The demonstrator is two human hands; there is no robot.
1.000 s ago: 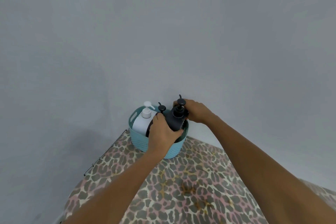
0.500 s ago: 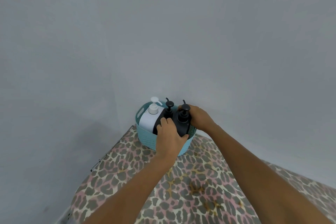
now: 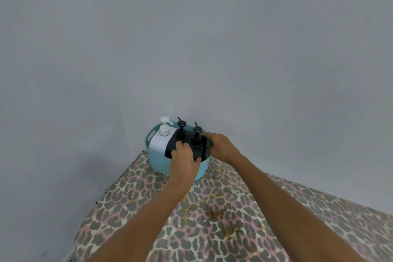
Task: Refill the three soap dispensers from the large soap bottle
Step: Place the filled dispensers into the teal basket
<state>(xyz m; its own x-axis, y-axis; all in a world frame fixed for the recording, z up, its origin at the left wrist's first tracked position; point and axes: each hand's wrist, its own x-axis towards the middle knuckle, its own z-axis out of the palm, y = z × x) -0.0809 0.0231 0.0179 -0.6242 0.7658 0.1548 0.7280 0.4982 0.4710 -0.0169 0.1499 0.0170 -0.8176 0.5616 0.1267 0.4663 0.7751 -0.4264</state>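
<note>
While both reach into the basket, left hand (image 3: 184,160): wrapped round the near side of the right black dispenser (image 3: 198,149), fingers curled over its shoulder, thumb on the right flank. Grasping.
Right hand (image 3: 221,146): on the far right side of the same dispenser, fingers going behind it toward the pump neck. Fingertips partly hidden, reads as grasping too.
Right black dispenser: upright, low in the basket, pump on, pressed against its neighbour.
Left black dispenser (image 3: 172,141): upright, touching the held one, nobody holding it.
White pump bottle (image 3: 158,144): upright at the left end, touching the left black dispenser. Cannot tell whether it is the large soap bottle or the third dispenser.
Basket (image 3: 159,166): teal, perforated, at the far corner of the desk (image 3: 212,229), close to the wall (image 3: 191,49).
Desk: leopard-print cover, with yellowish marks in the middle.
Step, my read: handling one dispenser two-handed, lifting out or seating it, direction unclear. No caps off, no pouring.
Risk 1: the three bottles are packed tight, so moving this one may drag or tip the left black dispenser.
Risk 2: the light basket may lift or slide with the bottle, and the desk edge is near on the left.
Risk 3: fingers near the pump head, so pressing it could squirt soap.
</note>
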